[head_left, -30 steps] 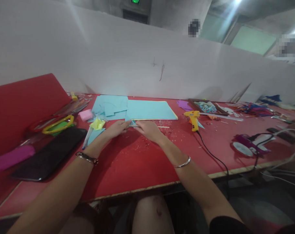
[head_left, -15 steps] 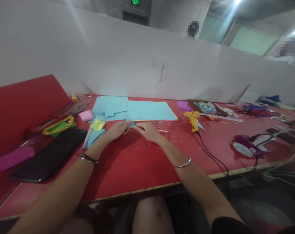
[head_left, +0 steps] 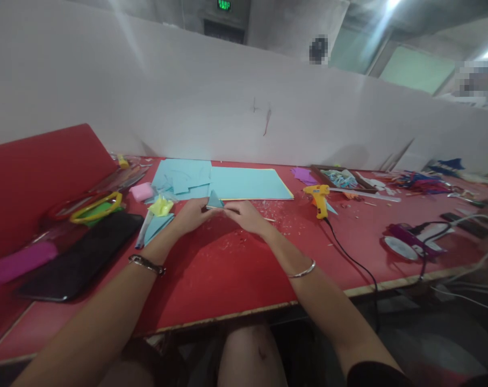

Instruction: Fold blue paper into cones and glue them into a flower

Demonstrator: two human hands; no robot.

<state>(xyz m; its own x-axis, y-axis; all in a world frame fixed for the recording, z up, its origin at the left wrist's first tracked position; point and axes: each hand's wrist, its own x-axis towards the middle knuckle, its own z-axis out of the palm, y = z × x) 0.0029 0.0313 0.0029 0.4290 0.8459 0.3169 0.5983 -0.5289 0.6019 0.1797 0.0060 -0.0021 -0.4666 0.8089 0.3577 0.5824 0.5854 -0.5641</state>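
Observation:
Between my two hands is a small blue paper triangle (head_left: 215, 200), its point upward and a pale edge along its bottom. My left hand (head_left: 193, 215) grips the left end of it, thumb and fingers closed. From the right, my right hand (head_left: 244, 214) pinches the other end with its fingertips. Behind them lie large light-blue paper sheets (head_left: 248, 183). Folded blue paper pieces (head_left: 158, 228) and a white pen-like stick (head_left: 144, 230) rest left of my left hand, below a crumpled yellow-green piece (head_left: 161, 206). A thin pale stick (head_left: 269, 219) lies beside my right hand.
A yellow glue gun (head_left: 320, 201) stands to the right with its black cord trailing off the edge. Farther right are a tray of paper bits (head_left: 343, 180) and a purple device (head_left: 415, 242). Yellow-handled scissors (head_left: 97, 208) and a black flat case (head_left: 83, 258) lie left.
The blue paper triangle now stands up more clearly between my hands, its face turned toward me. Both hands stay in nearly the same place, with small finger shifts.

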